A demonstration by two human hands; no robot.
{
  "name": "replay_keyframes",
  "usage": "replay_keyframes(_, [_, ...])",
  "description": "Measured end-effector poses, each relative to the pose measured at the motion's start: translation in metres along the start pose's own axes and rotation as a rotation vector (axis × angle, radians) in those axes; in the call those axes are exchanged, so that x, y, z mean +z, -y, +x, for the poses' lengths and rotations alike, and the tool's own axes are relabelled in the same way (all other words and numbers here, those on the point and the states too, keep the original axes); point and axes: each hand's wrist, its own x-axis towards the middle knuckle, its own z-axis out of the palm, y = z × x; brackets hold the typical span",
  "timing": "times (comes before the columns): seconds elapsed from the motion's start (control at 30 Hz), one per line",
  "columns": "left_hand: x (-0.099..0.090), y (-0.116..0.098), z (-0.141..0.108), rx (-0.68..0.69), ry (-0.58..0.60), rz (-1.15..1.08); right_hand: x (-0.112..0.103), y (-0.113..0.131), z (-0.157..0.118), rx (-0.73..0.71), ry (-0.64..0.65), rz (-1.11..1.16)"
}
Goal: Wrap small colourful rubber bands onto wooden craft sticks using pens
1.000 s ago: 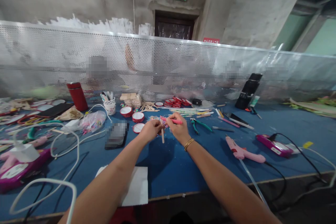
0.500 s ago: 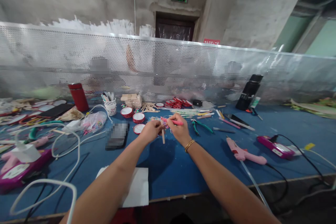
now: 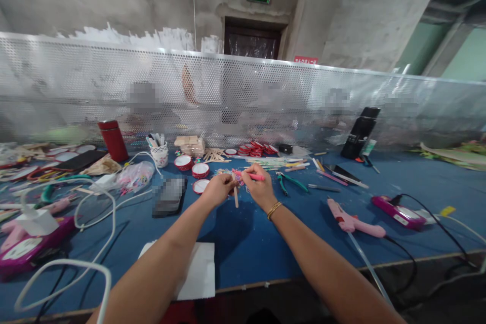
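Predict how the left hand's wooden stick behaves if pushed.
The wooden stick looks slim and flat, so probably light and unlikely to roll. It juts straight from the left hand without sagging, suggesting stiffness; pushed hard, something so thin might snap.

L hand (image 3: 219, 189) grips wood stick (image 3: 236, 198); R hand (image 3: 259, 188) w/ pink pen (image 3: 257, 177) just beside it. Pliers (image 3: 298, 183) to R, glue gun (image 3: 347, 221) further R, phone (image 3: 169, 197) on L.

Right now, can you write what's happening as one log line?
left hand: holding wooden stick | right hand: gripping pink pen | lying right of hands: pliers, pink glue gun
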Motion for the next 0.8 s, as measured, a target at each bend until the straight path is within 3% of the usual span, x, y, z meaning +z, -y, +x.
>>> replay_keyframes(0.6, [0.0,0.01,0.006,0.02,-0.003,-0.024,-0.002,0.0,0.001,0.009,-0.009,-0.016])
replay_keyframes(0.8, [0.0,0.004,0.002,0.024,0.001,-0.013,-0.001,0.003,0.0,0.024,0.002,0.016])
